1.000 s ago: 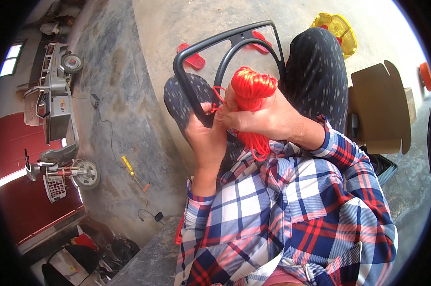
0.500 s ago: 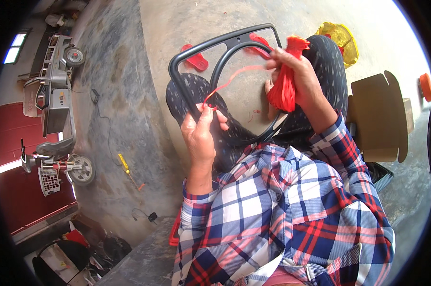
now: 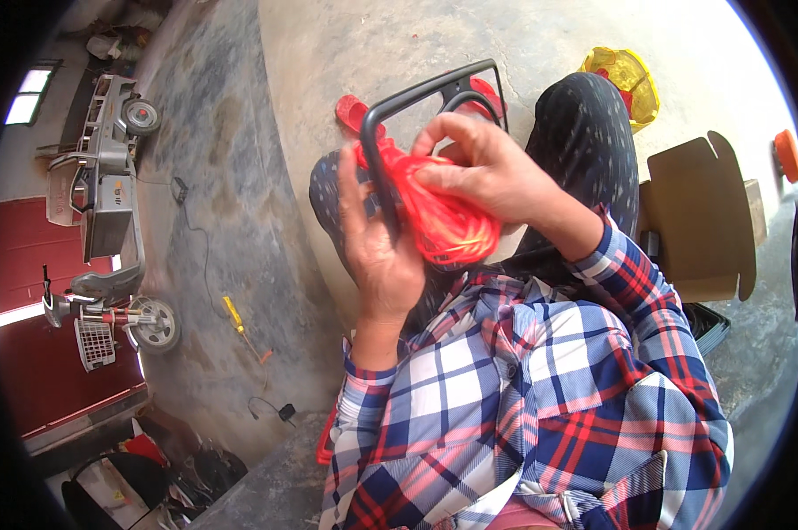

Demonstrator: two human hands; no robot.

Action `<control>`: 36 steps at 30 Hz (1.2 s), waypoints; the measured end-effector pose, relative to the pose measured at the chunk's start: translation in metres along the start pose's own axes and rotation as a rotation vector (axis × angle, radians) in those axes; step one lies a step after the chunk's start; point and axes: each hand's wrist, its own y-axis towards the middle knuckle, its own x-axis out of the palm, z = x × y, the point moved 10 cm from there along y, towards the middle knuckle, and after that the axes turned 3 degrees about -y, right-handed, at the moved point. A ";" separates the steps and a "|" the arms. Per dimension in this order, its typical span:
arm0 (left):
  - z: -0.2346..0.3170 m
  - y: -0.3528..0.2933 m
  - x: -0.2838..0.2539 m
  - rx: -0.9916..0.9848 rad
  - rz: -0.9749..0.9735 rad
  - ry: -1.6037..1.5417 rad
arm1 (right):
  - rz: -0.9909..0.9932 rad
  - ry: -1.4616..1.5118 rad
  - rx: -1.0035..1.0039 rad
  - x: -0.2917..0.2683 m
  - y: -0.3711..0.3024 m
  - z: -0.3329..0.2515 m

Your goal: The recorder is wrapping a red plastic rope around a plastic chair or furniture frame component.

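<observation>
My right hand (image 3: 491, 172) is closed on a loose bundle of bright red cord (image 3: 452, 221), thumb and fingers pinching its upper side. The bundle lies across the left side bar of a black tubular frame (image 3: 434, 86) with a curved inner bar. My left hand (image 3: 377, 256) is at that side bar, palm up, its fingers stretched out along it and the thumb partly under the cord. Some red strands reach its fingertips. The frame leans over my lap, its lower part hidden by the cord and my hands.
Red slippers (image 3: 356, 115) lie beyond the frame. A yellow basket (image 3: 633, 79) and an opened cardboard box (image 3: 703, 216) stand to the right. On the floor at left are a yellow-handled screwdriver (image 3: 233, 314) and a black cable (image 3: 206, 256); a grey three-wheeler (image 3: 112, 208) is farther left.
My right hand has brought the red bundle left and down across the frame's side bar. My left fingers have straightened from their pinch on the strand. The frame's top has shifted slightly.
</observation>
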 end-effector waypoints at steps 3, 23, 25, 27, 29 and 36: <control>0.018 0.000 0.002 0.194 -0.039 0.096 | -0.158 0.092 0.004 0.016 0.000 -0.002; -0.006 -0.005 -0.014 -0.095 0.050 -0.079 | 0.305 0.619 0.151 -0.058 0.001 0.105; -0.004 -0.005 -0.027 -0.071 0.132 -0.067 | 0.176 0.468 0.055 -0.057 -0.019 0.067; -0.019 -0.005 -0.041 -0.092 0.146 -0.082 | 0.154 0.525 -0.010 -0.061 -0.032 0.048; -0.035 -0.006 -0.051 -0.085 0.168 -0.124 | 0.083 0.733 -0.071 -0.055 -0.048 0.019; -0.063 -0.015 -0.068 -0.423 0.218 -0.385 | -0.256 0.836 -0.455 -0.090 -0.093 -0.082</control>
